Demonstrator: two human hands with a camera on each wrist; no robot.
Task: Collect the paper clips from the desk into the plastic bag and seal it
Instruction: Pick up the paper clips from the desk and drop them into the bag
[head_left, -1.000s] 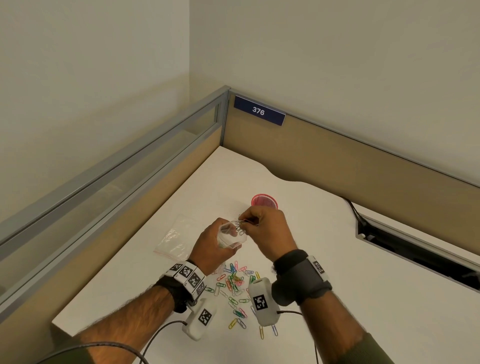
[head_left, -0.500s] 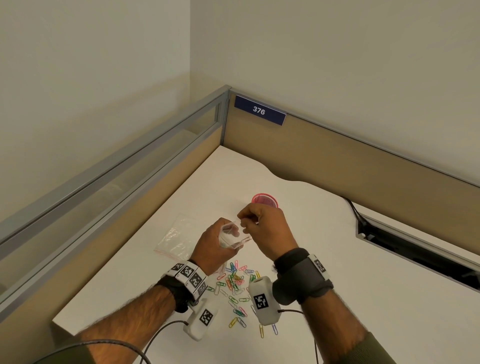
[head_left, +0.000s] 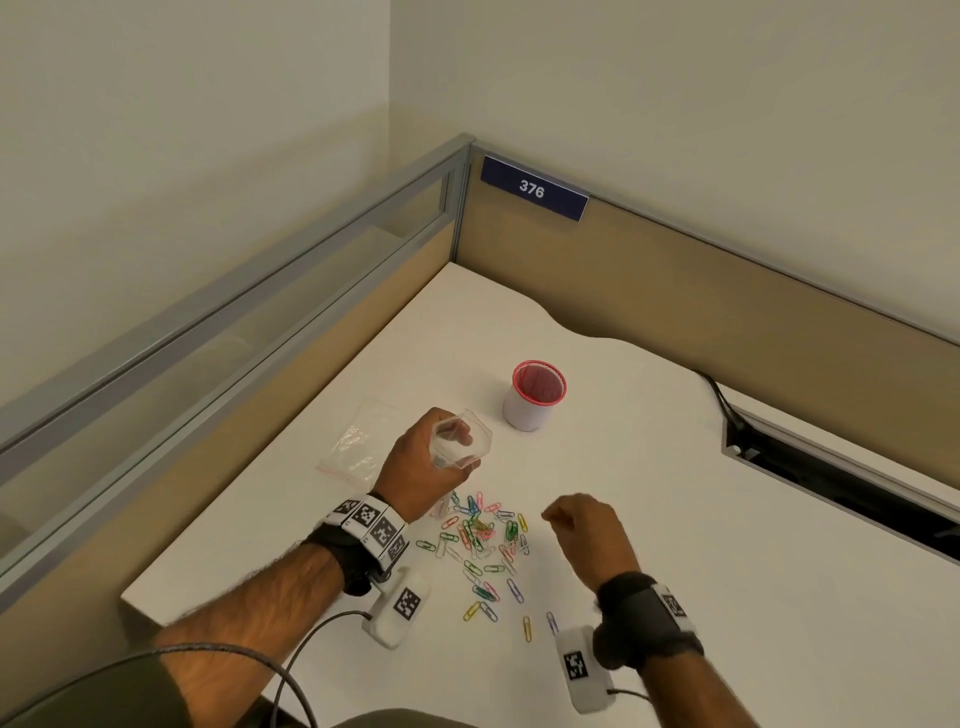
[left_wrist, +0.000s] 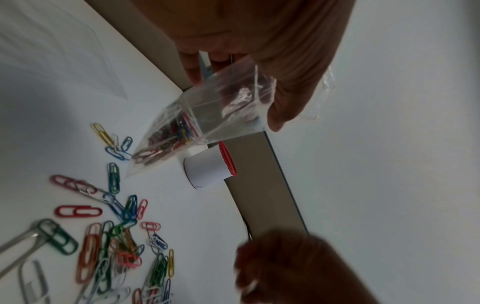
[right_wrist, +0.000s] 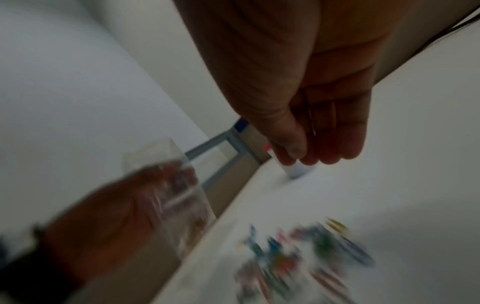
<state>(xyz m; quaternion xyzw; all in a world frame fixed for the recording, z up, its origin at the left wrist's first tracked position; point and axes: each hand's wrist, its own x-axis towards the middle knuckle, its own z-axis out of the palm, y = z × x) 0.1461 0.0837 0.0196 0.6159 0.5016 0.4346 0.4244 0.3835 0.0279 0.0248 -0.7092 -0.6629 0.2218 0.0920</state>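
Head view. Q: Why is the plastic bag (head_left: 461, 446) raised? A: The left hand (head_left: 423, 470) grips it mouth-up above the paper clips (head_left: 483, 540) on the desk (head_left: 675, 519), likely so clips drop in. The right hand (head_left: 587, 535) hovers beside the pile, fingers loosely curled, apparently empty.

Left wrist view. Q: Contents? A: Some clips lie in the bag's lower corner; the red-rimmed cup (left_wrist: 210, 166) stands just beyond.

Right wrist view. Q: Room? A: Blurred; bare desk lies right of the pile.
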